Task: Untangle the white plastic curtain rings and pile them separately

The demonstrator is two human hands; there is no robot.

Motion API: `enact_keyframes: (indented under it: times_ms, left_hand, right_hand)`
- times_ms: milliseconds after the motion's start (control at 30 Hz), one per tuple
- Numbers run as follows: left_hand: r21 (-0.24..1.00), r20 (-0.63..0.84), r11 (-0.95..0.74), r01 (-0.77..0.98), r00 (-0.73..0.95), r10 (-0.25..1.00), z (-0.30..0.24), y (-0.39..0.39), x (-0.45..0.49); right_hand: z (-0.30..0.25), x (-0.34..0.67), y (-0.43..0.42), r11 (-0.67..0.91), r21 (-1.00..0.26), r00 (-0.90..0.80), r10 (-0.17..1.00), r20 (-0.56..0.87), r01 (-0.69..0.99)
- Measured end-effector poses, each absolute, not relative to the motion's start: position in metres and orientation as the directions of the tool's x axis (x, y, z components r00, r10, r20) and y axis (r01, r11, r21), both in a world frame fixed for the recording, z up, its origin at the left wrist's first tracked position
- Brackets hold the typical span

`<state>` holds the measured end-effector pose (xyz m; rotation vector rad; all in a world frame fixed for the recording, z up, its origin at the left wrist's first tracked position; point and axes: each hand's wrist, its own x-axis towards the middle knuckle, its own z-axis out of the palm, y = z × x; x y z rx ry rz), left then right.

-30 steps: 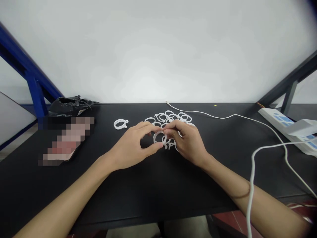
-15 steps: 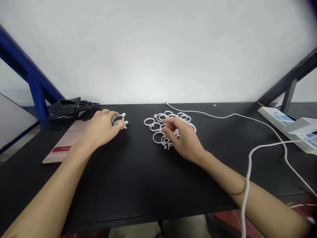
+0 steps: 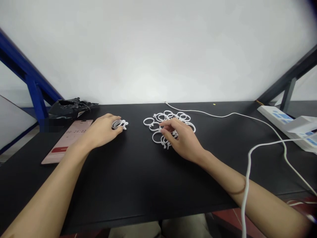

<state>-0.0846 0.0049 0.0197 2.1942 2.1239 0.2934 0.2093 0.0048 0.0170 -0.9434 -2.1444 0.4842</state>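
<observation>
My left hand (image 3: 105,129) rests on the desk at the left, its thumb and fingers apart around a small stack of white plastic rings (image 3: 123,127). The rings have small knobs or tabs and lie nearly flat, partly covered by my fingers. My right hand (image 3: 179,135) hovers over a loose pile of similar white plastic rings (image 3: 149,122) near the middle. Its thumb and index finger are curved with a gap between the tips, and no ring shows in that gap. The hand hides part of the pile.
A phone with a running timer (image 3: 58,148) lies beside my left forearm. Black crumpled plastic (image 3: 66,108) sits behind it. A white cable (image 3: 232,114) crosses the black desk (image 3: 138,185) and passes over my right forearm. A white power strip (image 3: 277,115) lies at the far right.
The ring at my left hand, tilted up between thumb and finger before, now lies flatter on the stack. My left fingers have lowered slightly. My right hand has hardly moved.
</observation>
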Motion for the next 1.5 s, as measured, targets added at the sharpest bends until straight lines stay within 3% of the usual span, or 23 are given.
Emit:
enact_keyframes:
  times_ms: [333,900,1300,1400,1500]
  left_hand:
    - [0.252,0.123,-0.102,0.962,0.073,0.99,0.018,0.008,-0.092]
    - [0.34,0.009,-0.058,0.939,0.058,0.998,0.029,0.002,-0.088]
    - [0.293,0.014,-0.081,0.953,0.081,0.997,0.029,0.002,-0.092]
    - [0.26,0.026,-0.055,0.964,0.049,0.998,0.028,0.003,-0.088]
    - [0.24,-0.018,-0.01,0.971,0.015,1.0,0.032,0.002,-0.082]
  right_hand:
    - [0.018,0.21,0.003,0.658,-0.586,-0.474,0.751,0.461,0.472]
    - [0.016,0.211,0.006,0.682,-0.577,-0.495,0.728,0.474,0.45]
    - [0.016,0.209,0.005,0.679,-0.568,-0.504,0.73,0.462,0.464]
    - [0.015,0.21,0.005,0.69,-0.536,-0.515,0.722,0.463,0.485]
    - [0.017,0.205,0.007,0.742,-0.409,-0.565,0.67,0.481,0.532]
